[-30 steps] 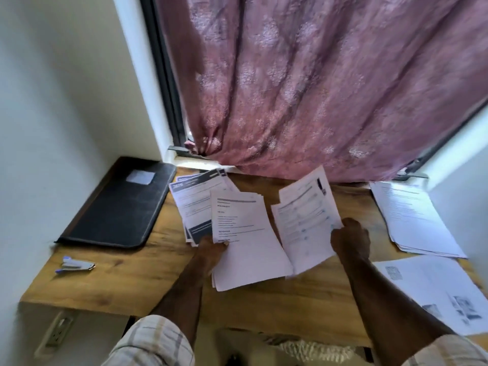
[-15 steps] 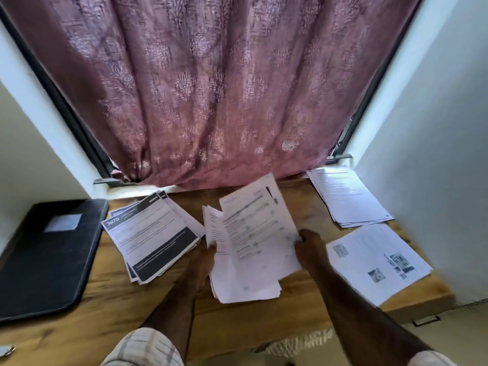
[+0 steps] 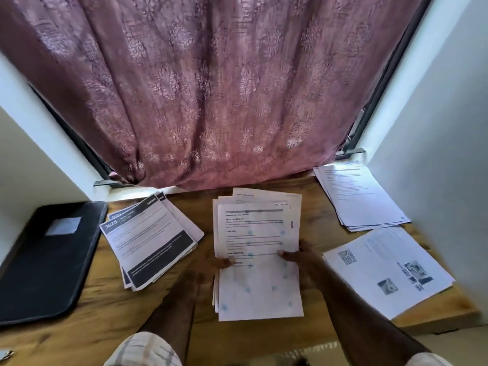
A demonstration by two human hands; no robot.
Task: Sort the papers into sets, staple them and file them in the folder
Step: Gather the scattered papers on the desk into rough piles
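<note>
Both hands, left hand (image 3: 211, 262) and right hand (image 3: 303, 256), pinch the middle paper stack (image 3: 260, 260) by its side edges, folder (image 3: 45, 260) at nine o'clock.

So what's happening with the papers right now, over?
Both hands, left and right, grip the middle paper stack. Three piles sorted around. Folder shut, far left. Nothing blocking.

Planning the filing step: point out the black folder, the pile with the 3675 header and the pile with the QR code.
black folder (image 3: 39, 265), head view, bare cover below its label.
3675 pile (image 3: 148, 247), head view, middle of top sheet.
QR-code pile (image 3: 380, 270), head view, white middle of top sheet.
</note>
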